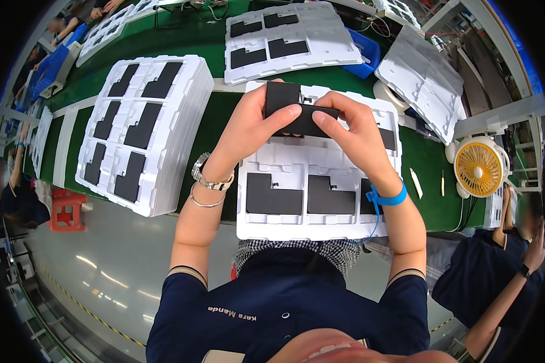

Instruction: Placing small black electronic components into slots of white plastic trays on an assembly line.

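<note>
Both my hands hold one black L-shaped flat part (292, 109) above a white moulded tray (321, 225). My left hand (255, 121) grips its left side, thumb across the front. My right hand (354, 130) pinches its right end; a blue strap with a cord sits on that wrist. The tray in front of me carries more black L-shaped parts (274, 195) in its near row, and one pocket under my hands looks bare. A watch and bracelet are on my left wrist.
A tall stack of white trays (140, 130) filled with black parts stands to the left on the green belt (212, 121). Another filled tray (287, 39) lies beyond. Tilted white trays (424, 78) and a yellow fan (478, 168) are at right. A seated person (496, 278) is at lower right.
</note>
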A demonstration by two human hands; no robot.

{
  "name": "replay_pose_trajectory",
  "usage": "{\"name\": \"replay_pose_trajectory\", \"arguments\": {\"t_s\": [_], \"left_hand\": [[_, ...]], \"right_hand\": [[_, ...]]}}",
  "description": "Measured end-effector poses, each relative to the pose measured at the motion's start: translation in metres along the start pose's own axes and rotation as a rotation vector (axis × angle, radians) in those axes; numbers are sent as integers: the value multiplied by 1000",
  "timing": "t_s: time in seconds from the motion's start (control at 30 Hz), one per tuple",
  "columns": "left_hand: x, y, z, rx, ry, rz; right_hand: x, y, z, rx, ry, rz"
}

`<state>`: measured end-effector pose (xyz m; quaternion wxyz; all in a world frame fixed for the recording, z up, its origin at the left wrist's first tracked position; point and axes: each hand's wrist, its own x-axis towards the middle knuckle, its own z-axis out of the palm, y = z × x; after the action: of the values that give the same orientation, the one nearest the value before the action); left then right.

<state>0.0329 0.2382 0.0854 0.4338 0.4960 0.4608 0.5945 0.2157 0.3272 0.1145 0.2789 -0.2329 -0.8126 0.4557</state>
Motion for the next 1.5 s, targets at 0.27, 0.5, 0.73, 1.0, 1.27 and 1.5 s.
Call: {"name": "replay_pose_trajectory", "arguments": {"t_s": [0.27, 0.5, 0.73, 1.0, 1.27, 1.5], "left_hand": [[0, -1, -5, 162, -33, 36], [1, -3, -1, 146, -1, 87], [-2, 1, 3, 177, 10, 34], [-2, 4, 4, 260, -24, 39], [-2, 6, 4, 354, -30, 56], [-2, 3, 7, 366, -32, 48]], "right_hand": [[1, 0, 2, -34, -23, -31], [-1, 0, 3, -13, -2, -20], [-2, 3, 8, 20, 57, -94], [-3, 2, 10, -131, 57, -156], [-3, -1, 8, -210, 63, -197], [-3, 0, 6, -231, 32, -157]]}}
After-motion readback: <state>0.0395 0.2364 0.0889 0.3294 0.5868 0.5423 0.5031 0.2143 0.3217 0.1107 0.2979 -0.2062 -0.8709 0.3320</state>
